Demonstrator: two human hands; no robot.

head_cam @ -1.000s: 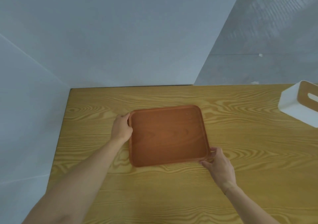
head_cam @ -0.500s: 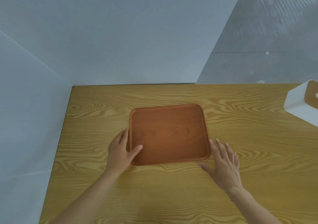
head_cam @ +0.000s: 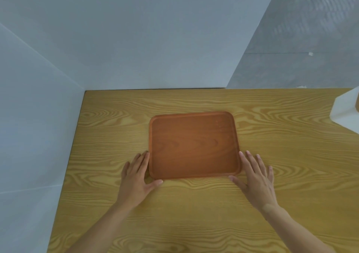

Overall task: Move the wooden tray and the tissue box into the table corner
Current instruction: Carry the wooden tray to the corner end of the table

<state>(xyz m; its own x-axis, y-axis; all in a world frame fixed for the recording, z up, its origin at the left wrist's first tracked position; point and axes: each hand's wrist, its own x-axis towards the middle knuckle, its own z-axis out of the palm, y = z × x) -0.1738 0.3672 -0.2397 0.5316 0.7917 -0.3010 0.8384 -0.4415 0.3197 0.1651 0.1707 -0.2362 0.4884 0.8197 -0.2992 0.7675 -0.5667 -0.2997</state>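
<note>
Between our two flat, open hands, left hand (head_cam: 136, 177) and right hand (head_cam: 255, 177) holding nothing, the wooden tray (head_cam: 194, 146) lies on the table (head_cam: 116, 116); it seems stiff and light, best taken by its side rims.

A plain, bare indoor room — a pale wood-grain table (head_cam: 194, 214) pushed into a corner of blank grey-white walls (head_cam: 136, 29), grey concrete floor (head_cam: 310, 39) beyond the table.

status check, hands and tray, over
Left hand and right hand open, flat on table at tray's near corners. Tray short of corner, empty. Tissue box far right. Path clear.
</note>
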